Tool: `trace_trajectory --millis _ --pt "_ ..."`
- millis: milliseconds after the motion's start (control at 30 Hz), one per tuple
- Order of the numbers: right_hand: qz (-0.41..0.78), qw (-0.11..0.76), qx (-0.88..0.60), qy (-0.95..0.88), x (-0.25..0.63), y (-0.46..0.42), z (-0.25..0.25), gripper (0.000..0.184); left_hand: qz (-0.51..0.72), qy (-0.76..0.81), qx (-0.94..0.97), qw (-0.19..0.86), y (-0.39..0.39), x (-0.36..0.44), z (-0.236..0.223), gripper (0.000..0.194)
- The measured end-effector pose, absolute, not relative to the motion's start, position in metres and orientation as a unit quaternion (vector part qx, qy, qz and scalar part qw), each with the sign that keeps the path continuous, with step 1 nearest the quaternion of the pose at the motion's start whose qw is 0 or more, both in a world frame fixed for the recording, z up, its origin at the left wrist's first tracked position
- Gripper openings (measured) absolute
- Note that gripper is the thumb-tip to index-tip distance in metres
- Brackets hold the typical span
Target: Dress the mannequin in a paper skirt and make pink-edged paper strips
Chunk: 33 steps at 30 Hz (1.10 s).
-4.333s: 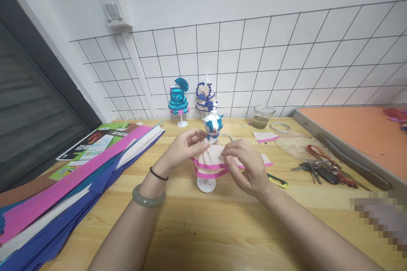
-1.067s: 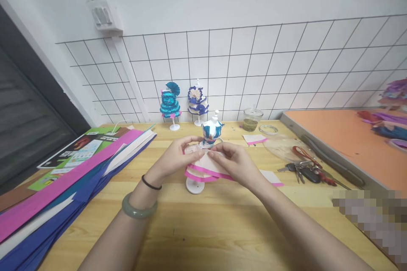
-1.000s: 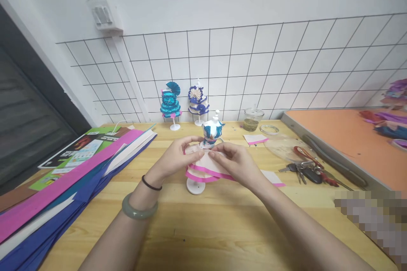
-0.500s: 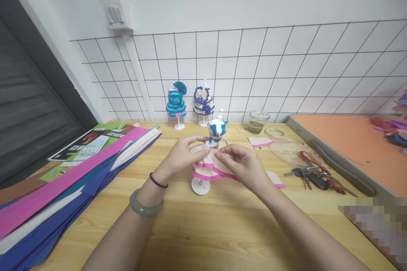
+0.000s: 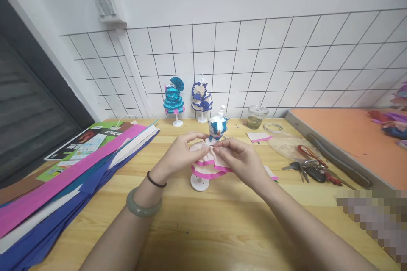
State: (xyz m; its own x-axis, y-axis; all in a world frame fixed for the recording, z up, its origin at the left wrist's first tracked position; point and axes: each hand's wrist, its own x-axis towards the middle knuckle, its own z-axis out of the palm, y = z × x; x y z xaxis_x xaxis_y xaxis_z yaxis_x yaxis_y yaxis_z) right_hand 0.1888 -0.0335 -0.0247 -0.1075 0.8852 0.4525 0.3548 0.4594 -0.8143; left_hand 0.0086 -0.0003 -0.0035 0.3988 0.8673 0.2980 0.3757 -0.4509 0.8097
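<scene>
A small white dress form (image 5: 219, 119) with a blue paper bodice stands tilted on the table in front of me. Around its lower part hangs a tiered cream paper skirt (image 5: 206, 170) edged in pink, above a round white base (image 5: 199, 183). My left hand (image 5: 179, 154) curls around the waist from the left, its thumb pressed on the skirt's top edge. From the right, my right hand (image 5: 241, 159) pinches the upper edge of a pink-edged cream paper strip against the waist. Its fingertips almost meet my left thumb.
Behind stand two dressed forms, one teal (image 5: 174, 99) and one cream and purple (image 5: 202, 97). Coloured paper sheets (image 5: 95, 178) lie left. To the right are a glass jar (image 5: 257, 117), a tape roll (image 5: 272, 127), keys (image 5: 313, 172), paper pieces (image 5: 258, 136) and an orange-topped surface (image 5: 343, 135).
My right hand has moved slightly left and up, bringing the paper strip closer in at the waist. The left hand keeps its hold. The whole view has shifted a little.
</scene>
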Motion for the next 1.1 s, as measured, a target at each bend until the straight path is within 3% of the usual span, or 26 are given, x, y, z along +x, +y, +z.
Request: trace_trajectory --millis 867,1100 --pt "0.184 0.495 -0.487 -0.696 0.189 -0.028 -0.034 0.016 0.377 0.358 0.784 0.34 -0.001 0.008 -0.003 0.035" --pt "0.2 0.496 -0.491 -0.687 0.189 -0.026 -0.037 0.018 0.383 0.412 0.75 0.349 -0.005 0.013 -0.002 0.046"
